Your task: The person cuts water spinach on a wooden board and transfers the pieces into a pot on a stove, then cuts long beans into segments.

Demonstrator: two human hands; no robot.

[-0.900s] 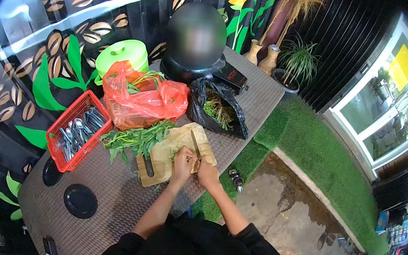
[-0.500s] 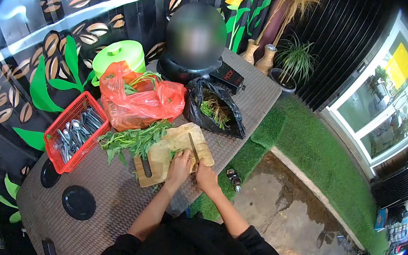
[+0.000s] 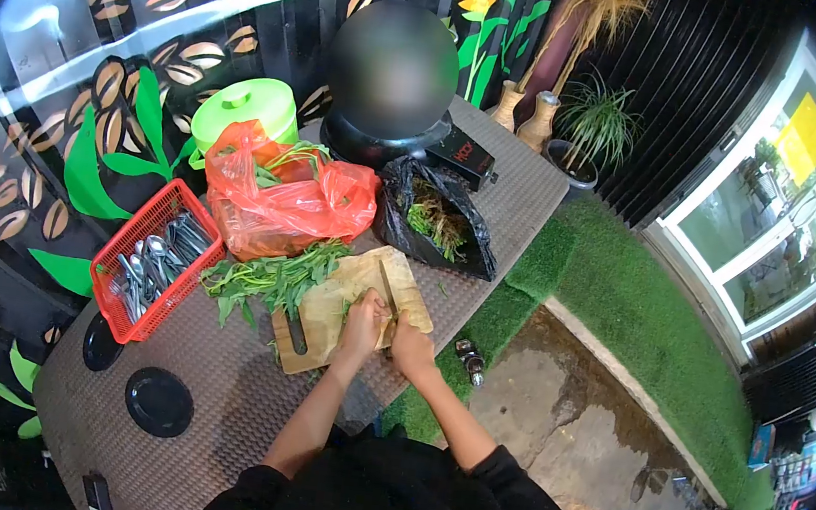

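On a wooden cutting board (image 3: 324, 308), my right hand (image 3: 412, 344) is closed around the handle of a knife (image 3: 388, 281), its blade pointing away from me. Just left of the blade, my left hand (image 3: 363, 324) is closed, with a little green showing by its fingers; these look like leafy green stems, mostly hidden by the hand. A pile of leafy greens (image 3: 269, 285) lies against the board's far left side, some leaves overlapping its edge.
Beyond the board are a red plastic bag (image 3: 278, 205) of greens and a black plastic bag (image 3: 394, 198) with stems and roots. A red basket (image 3: 135, 310) of cutlery and a black plate (image 3: 159, 403) are left. A green lidded container (image 3: 248, 111) stands behind.
The view has shifted slightly. Both hands stay close together on the board, and the knife has moved only a little, its tip slightly farther away from me.
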